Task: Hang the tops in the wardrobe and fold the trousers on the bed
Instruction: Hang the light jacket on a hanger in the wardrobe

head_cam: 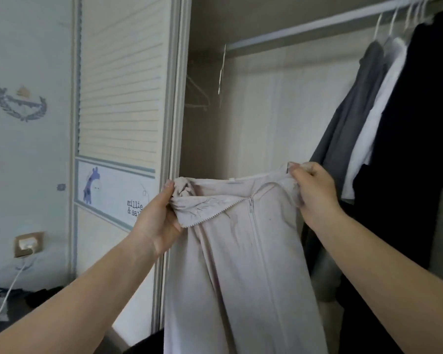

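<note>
A pale pink zip-front top (235,264) hangs in front of the open wardrobe (279,103), held up by its top edge. My left hand (156,221) grips the bunched left corner of the garment. Over on the other side, my right hand (312,190) pinches the upper edge. The zip is open at the top and closed lower down. The garment's lower part runs out of the frame at the bottom.
A white rail (317,24) crosses the top of the wardrobe. Grey, white and dark clothes (384,111) hang on hangers at the right. An empty hanger (197,95) hangs at the back left. The slatted sliding door (120,93) stands to the left. Dark clothes (23,300) lie at the lower left.
</note>
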A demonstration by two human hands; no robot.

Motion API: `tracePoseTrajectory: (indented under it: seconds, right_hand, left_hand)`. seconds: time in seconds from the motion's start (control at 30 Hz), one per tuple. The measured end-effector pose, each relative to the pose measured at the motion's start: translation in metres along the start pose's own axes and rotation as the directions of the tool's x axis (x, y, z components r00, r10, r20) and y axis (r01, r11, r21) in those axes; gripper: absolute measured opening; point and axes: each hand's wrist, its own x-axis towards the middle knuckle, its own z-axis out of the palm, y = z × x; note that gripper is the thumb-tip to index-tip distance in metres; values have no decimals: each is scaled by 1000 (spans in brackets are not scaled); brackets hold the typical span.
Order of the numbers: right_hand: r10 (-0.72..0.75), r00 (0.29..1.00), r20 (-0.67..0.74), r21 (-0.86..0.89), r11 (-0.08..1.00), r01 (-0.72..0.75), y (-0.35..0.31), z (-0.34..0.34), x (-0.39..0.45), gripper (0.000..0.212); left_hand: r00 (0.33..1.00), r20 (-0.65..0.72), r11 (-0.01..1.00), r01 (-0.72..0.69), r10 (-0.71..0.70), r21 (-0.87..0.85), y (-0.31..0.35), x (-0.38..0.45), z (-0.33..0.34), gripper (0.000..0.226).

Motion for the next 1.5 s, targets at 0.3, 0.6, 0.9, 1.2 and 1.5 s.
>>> tracePoseTrajectory:
  seconds: [0.3,0.6,0.9,1.2,1.5]
  right_hand:
    - [-278,961,-12,-324,910,259,-2,7,77,9]
    - [-432,899,71,-632,678,375,-7,10,168,11]
    - [-312,882,353,-799,391,457,-3,29,281,33]
    - [-335,860,386,-818,306,487,-17,105,351,44]
    - [-219,894,391,-430,816,388,-36,239,367,57]
  left_hand:
    - [978,201,998,57,-48,-38,16,129,33,50]
    - [956,292,1000,23,-20,-7,24,223,78,44]
    - [965,246,985,-126,95,115,32,310,110,51]
    - [921,300,900,-334,248,280,69,372,145,40]
    - [898,274,802,-432,343,412,83,423,140,37]
